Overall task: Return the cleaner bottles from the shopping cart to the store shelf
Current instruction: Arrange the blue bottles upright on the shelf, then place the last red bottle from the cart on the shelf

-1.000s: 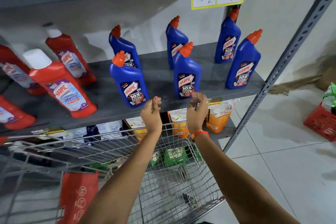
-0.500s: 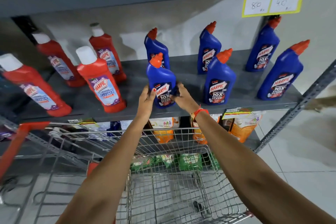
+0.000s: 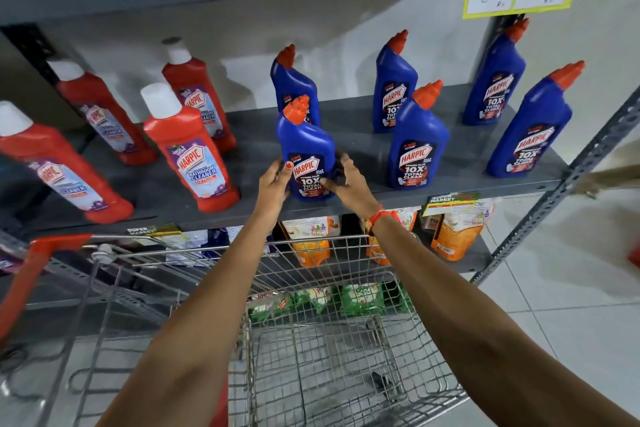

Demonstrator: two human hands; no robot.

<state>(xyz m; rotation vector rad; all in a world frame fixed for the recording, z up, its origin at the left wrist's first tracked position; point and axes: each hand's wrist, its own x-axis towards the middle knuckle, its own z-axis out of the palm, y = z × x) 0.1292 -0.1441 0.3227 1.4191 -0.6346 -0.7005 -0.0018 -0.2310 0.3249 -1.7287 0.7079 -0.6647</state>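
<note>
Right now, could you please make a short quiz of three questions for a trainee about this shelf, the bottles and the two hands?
1. True or false: both hands, the left hand and the right hand, touch the same blue bottle.
2. How many blue bottles stand on the shelf, counting the held one?
A. four
B. six
C. eight
3. Fill in: the red bottles have caps of ____ colour.

Key
1. True; one hand is on each side of it, at the shelf's front edge.
2. B
3. white
</note>
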